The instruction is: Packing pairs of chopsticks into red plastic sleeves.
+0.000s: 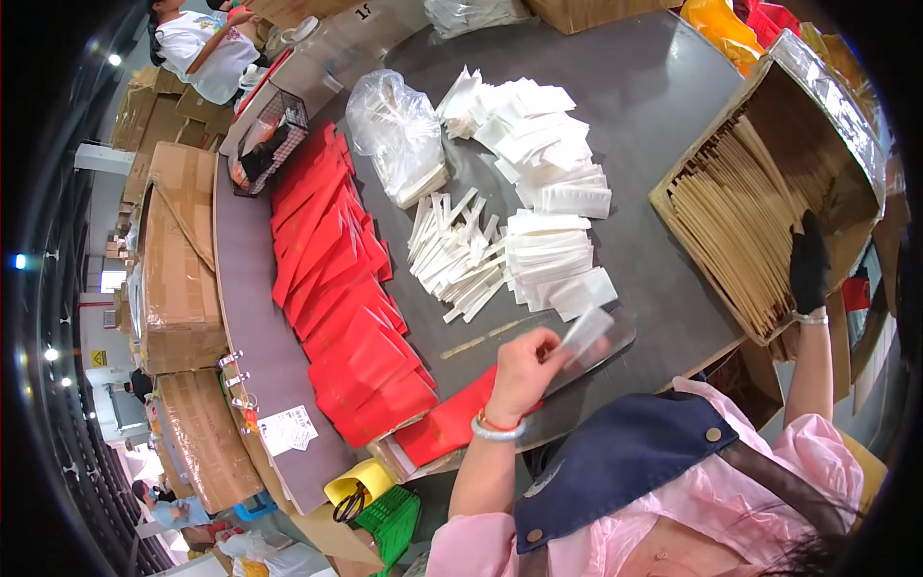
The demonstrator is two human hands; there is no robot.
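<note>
My left hand (524, 373) is bare and pinches a small translucent white packet (585, 333) between thumb and fingers, above the table's near edge. Below it lies a red envelope (447, 423), partly covered by the hand and wrist. Under the packet is a clear plastic sheet (615, 341). My right hand (810, 264), in a black glove, reaches into a cardboard box (711, 130). Its fingers look stretched out along the row of brown cardboard pieces (735, 226) standing there; I see nothing gripped, though dark glove detail is hard to make out.
Overlapping red envelopes (336, 260) run down the table's left. Beside them are a clear bag of white packets (392, 130), narrow white strips (457, 255) and fanned white packets (548, 245). A wire basket (269, 144) and a yellow holder with scissors (361, 486) stand at the left edge.
</note>
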